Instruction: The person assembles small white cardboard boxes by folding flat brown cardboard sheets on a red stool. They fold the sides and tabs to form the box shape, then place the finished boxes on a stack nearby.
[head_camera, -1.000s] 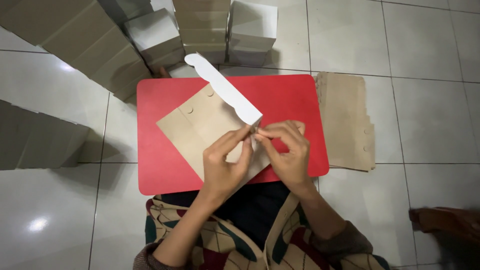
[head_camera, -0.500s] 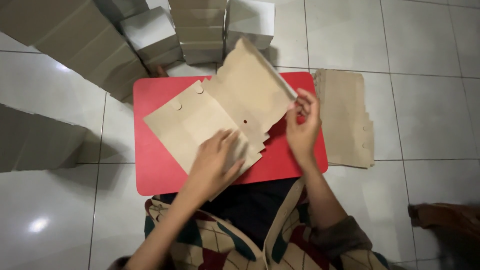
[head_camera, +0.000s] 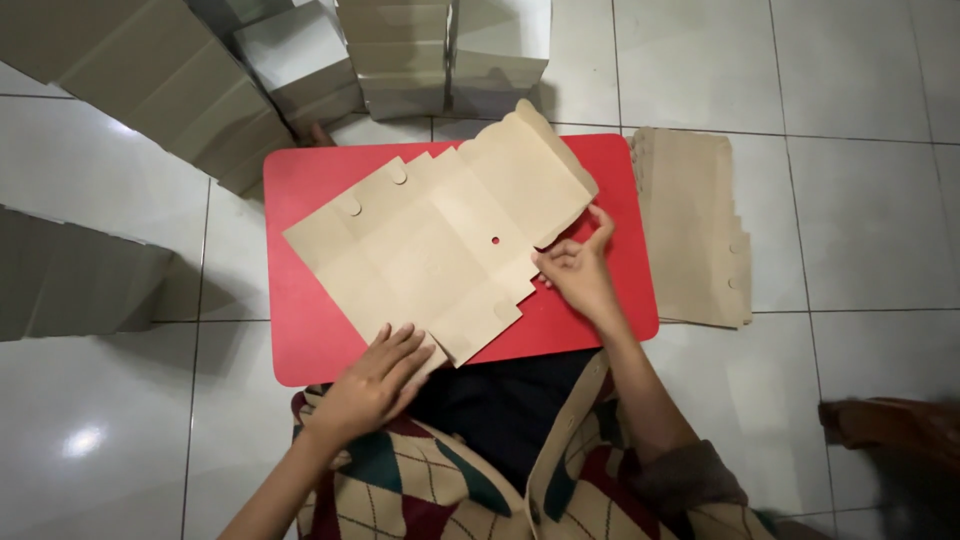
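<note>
A flat brown die-cut cardboard box blank (head_camera: 440, 240) lies spread open and skewed on a small red table (head_camera: 310, 340). Its far right panel is lifted off the table. My right hand (head_camera: 578, 275) pinches the blank's right edge just below that raised panel. My left hand (head_camera: 375, 380) rests flat, fingers apart, on the blank's near corner at the table's front edge.
A stack of flat brown blanks (head_camera: 690, 225) lies on the tiled floor right of the table. Folded boxes (head_camera: 400, 50) stand in rows behind the table and run off to the far left (head_camera: 150, 80). A dark brown object (head_camera: 890, 425) sits at lower right.
The blank has been unfolded from a folded piece into a wide flat sheet. My left hand slid down to its near corner; my right hand moved along the right edge.
</note>
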